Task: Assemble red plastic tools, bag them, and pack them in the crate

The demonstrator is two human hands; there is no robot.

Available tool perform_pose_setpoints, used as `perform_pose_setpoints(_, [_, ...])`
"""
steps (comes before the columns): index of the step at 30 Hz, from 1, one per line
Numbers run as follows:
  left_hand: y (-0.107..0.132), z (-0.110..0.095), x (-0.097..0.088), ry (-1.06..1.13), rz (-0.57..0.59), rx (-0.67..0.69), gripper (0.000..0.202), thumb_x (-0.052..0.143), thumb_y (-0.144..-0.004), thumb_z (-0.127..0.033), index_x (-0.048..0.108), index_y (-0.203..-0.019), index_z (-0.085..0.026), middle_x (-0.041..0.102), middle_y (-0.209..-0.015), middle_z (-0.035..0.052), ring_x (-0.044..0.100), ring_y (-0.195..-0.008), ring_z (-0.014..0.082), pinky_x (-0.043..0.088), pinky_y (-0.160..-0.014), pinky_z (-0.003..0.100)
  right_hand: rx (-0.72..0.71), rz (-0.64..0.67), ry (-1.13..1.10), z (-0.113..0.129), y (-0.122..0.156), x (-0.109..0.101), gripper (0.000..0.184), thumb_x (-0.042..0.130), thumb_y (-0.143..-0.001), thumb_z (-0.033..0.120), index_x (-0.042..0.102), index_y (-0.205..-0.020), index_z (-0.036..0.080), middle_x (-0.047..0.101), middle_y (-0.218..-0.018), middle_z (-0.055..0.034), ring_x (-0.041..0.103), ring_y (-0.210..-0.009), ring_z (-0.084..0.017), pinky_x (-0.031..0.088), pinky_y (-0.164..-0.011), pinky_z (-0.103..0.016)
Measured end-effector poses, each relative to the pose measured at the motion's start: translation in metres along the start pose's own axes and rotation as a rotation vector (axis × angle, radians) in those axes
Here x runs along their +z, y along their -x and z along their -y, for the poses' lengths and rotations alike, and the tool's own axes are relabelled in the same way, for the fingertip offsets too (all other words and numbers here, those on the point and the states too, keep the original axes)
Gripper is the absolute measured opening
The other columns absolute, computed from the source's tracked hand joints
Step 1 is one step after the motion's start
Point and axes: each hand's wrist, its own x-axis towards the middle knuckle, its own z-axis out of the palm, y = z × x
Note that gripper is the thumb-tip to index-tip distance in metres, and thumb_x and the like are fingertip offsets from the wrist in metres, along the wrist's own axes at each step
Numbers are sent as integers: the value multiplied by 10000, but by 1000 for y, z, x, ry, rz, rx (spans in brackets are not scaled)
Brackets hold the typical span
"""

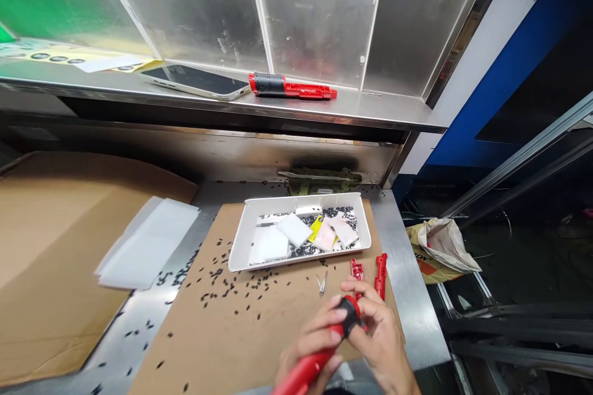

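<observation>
Spanning left grip [308, 341] and right grip [382, 338], red tool [306, 373]

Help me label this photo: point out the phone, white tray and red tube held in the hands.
Phone [197, 79], head view: on its dark screen.
White tray [241, 237], head view: on its left wall.
Red tube [303, 373], head view: on its red barrel.

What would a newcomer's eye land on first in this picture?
Probably the red-and-black part, held in the left hand and right hand at the bottom. Next, the white tray on the cardboard sheet beyond them, with small black pieces scattered nearby. Then a similar piece beside the phone on the metal shelf.
</observation>
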Motion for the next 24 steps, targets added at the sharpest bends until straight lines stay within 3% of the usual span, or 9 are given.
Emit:
perform_pose_setpoints(2, [3,0,5,-54,-49,142,192,665,-838,-469,702,-815,-282,765,-980,43,636,-1133,318,522,-981,512,-8,51,31,-5,-2,-2,183,652,-822,359,764,-908,242,648,-1262,-96,477,-1326,-287,400,-1088,-441])
perform_pose_setpoints(4, [2,-2,8,-52,-73,168,180,661,-841,-467,704,-825,-293,765,-980,33,647,-1111,309,534,-963,505,-20,87,6,-6,-3,-4,222,631,-848,373,744,-990,244,641,-1276,-98,455,-1347,-280,383,-1103,-447])
perform_pose_setpoints(8, [-9,-7,-4,146,-135,-168,301,756,-726,-533,685,-862,-273,733,-1100,45,582,-1198,353,468,-1045,513,-26,88,-73,0,1,-7,229,672,-812,400,683,-975,241,593,-1329,-104,520,-1278,-274,400,-1080,-429])
perform_pose_setpoints(11, [-18,-10,-16,476,-205,-431,427,844,-647,-467,683,-981,-255,729,-1118,65,591,-1185,359,468,-1051,494,-22,-76,-16,7,6,-6,187,685,-799,411,658,-869,239,603,-1312,-101,532,-1256,-279,410,-1050,-403])
perform_pose_setpoints(14, [-20,-10,-19,738,-270,-575,407,861,-657,-360,697,-1014,-255,746,-1082,71,643,-1118,328,510,-1007,437,-48,-198,96,9,9,-4,236,589,-882,411,655,-731,243,658,-1220,-78,540,-1240,-265,400,-1036,-391])
perform_pose_setpoints(17, [-20,-6,-19,867,-258,-635,326,814,-722,-336,718,-1027,-274,743,-1109,63,637,-1137,294,479,-1039,405,-114,-218,189,4,9,-7,224,541,-918,406,711,-865,271,627,-1272,-67,527,-1253,-254,407,-1047,-402])
perform_pose_setpoints(21, [-30,-5,-30,760,-253,-592,367,770,-746,-416,722,-1066,-242,716,-1182,87,528,-1273,284,331,-1148,405,-78,-185,420,-16,-5,-17,300,474,-948,390,663,-1134,250,601,-1282,-96,606,-1125,-228,514,-925,-364])
perform_pose_setpoints(24, [-40,-12,-48,386,-291,-512,441,756,-767,-442,687,-1154,-242,694,-1224,59,442,-1344,255,213,-1188,348,75,-37,602,-36,-26,-12,300,407,-957,282,659,-1101,203,682,-1102,-100,674,-893,-205,548,-777,-327])
